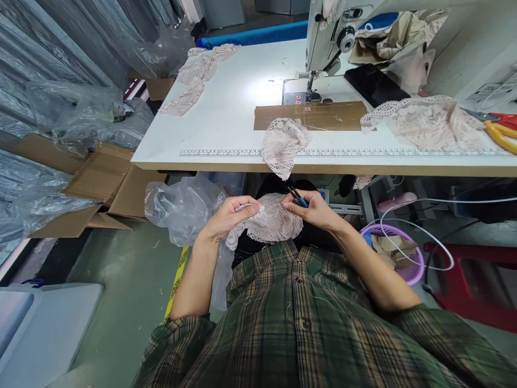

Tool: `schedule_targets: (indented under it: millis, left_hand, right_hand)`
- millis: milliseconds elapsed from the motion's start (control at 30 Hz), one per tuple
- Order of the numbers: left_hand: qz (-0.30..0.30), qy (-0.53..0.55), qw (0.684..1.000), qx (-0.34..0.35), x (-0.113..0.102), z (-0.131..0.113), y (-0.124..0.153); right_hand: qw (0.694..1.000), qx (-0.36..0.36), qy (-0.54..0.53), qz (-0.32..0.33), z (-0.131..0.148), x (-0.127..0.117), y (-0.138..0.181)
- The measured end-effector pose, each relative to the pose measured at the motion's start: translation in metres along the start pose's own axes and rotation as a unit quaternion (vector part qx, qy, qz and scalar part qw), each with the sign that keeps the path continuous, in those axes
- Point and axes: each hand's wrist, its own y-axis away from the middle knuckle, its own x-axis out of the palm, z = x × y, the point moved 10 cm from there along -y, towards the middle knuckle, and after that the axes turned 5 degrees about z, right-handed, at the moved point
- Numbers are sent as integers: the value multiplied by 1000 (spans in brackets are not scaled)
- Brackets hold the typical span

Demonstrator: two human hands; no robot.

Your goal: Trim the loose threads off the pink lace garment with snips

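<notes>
A piece of pale pink lace (pixel 271 220) lies bunched over my lap, below the table edge. My left hand (pixel 236 214) is closed, pinching the lace's left part between thumb and fingers. In my closed right hand (pixel 313 209) is a small pair of thread snips (pixel 299 199) with blue handles and dark tips pointing up and left. Its thumb and fingertips also meet the lace's right edge. Just above, another lace piece (pixel 284 144) hangs over the table's front edge.
A sewing machine (pixel 329 43) stands on the white table (pixel 218 134), behind a brown strip (pixel 323 116). More lace lies at the left (pixel 194 81) and right (pixel 432 123), near yellow-handled scissors (pixel 501 134). Cardboard boxes (pixel 100 172) and a purple basket (pixel 416 274) flank me.
</notes>
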Motion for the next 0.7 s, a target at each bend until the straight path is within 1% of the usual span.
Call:
schedule_targets:
  millis: [67, 167, 267, 367, 433, 500, 600, 667, 700]
  left_hand:
    - [1, 1, 1000, 0, 0, 1, -1]
    - [3, 1, 1000, 8, 1, -1, -2]
    - [-1, -2, 1000, 8, 6, -2, -2]
    - [-9, 1, 1000, 14, 9, -1, -3]
    - [-25, 5, 999, 21, 6, 0, -3]
    - [-52, 6, 998, 24, -2, 2, -1]
    - [-77, -2, 997, 24, -14, 5, 4]
    - [-71, -12, 997, 23, -15, 4, 6]
    - [-64, -18, 998, 22, -13, 3, 7]
  right_hand:
    - [1000, 11, -8, -19, 0, -5, 1]
    - [998, 23, -42, -40, 2, -4, 0]
    - [990, 16, -124, -67, 7, 3, 2]
    - [973, -7, -215, -80, 17, 9, 7]
    - [965, -11, -246, -94, 22, 5, 11]
    - [957, -9, -264, -123, 24, -10, 18]
    - [953, -6, -261, -155, 21, -34, 26]
    - [965, 3, -212, -155, 17, -40, 28]
    - [973, 9, -176, -148, 16, -38, 27]
